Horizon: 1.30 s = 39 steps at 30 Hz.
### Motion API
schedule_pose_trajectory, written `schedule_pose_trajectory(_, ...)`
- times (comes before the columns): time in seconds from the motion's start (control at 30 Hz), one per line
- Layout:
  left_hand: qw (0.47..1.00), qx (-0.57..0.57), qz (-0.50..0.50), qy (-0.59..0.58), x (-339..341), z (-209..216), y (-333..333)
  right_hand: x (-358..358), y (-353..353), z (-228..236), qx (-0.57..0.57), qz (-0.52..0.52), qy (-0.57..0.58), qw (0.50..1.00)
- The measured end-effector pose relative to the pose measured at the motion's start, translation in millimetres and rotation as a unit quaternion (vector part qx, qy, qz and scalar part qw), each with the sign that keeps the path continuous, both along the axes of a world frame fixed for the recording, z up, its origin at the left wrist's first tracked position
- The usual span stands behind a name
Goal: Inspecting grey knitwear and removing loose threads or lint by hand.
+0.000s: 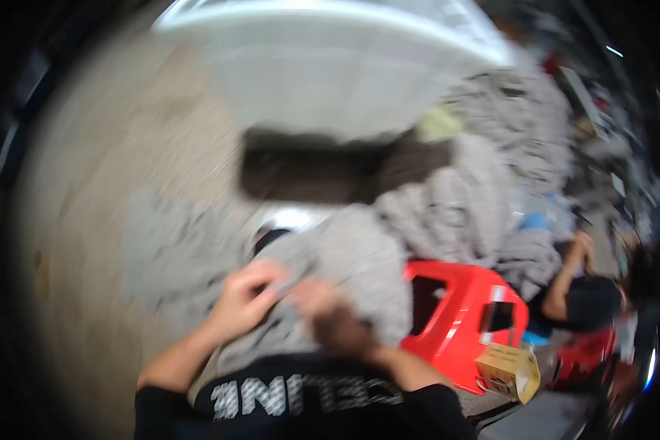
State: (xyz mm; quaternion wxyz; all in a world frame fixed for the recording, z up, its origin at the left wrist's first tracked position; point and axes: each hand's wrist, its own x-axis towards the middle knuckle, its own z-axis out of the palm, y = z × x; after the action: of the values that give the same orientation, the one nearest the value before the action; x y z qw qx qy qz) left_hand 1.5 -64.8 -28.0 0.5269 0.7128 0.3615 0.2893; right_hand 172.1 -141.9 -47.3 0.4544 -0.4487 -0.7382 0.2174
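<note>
A grey cloth with small dark marks [359, 257] lies across my lap and spreads off to the left. My left hand [246, 297] is over it, thumb and fingers curled together in a pinch on the fabric. Close beside it, my right hand [330, 315] is at the cloth too, but motion smears its fingers, so I cannot make out what they hold.
A large whitish container [323, 81] stands ahead. Heaped grey fabric [455, 198] lies to the right, behind a red plastic stool [455, 315]. A tan paper bag [507, 370] is beside the stool. Further right sits another person [583, 301] in dark clothing.
</note>
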Motion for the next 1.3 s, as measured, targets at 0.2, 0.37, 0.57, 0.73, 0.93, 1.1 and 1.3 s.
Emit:
schedule_pose_trajectory(0.2, 0.996, -0.018, -0.001, -0.083, 12, -8, 7, 4, 6, 18, 0.054, -0.103, -0.012, 0.993)
schedule_pose_trajectory(0.37, 0.985, -0.136, -0.056, -0.094, 6, -10, 7, 6, 8, 26, 0.046, -0.111, 0.020, 0.993)
schedule_pose_trajectory(0.57, 0.960, -0.240, -0.051, -0.133, 0, -5, 1, 4, 6, 30, 0.006, -0.043, -0.044, 0.998)
schedule_pose_trajectory(0.73, 0.972, -0.175, -0.050, -0.151, 1, 4, -7, 1, 11, 33, -0.033, -0.035, 0.047, 0.998)
schedule_pose_trajectory(0.93, 0.996, 0.044, -0.017, -0.072, -5, 11, -10, 1, 16, 33, -0.109, -0.011, 0.109, 0.988)
schedule_pose_trajectory(1.1, 0.991, 0.100, 0.000, -0.087, -1, 8, -8, -5, 15, 34, -0.059, -0.033, 0.144, 0.987)
schedule_pose_trajectory(1.3, 0.983, 0.153, 0.034, -0.094, 3, -5, -6, -5, 18, 30, -0.081, -0.038, 0.167, 0.982)
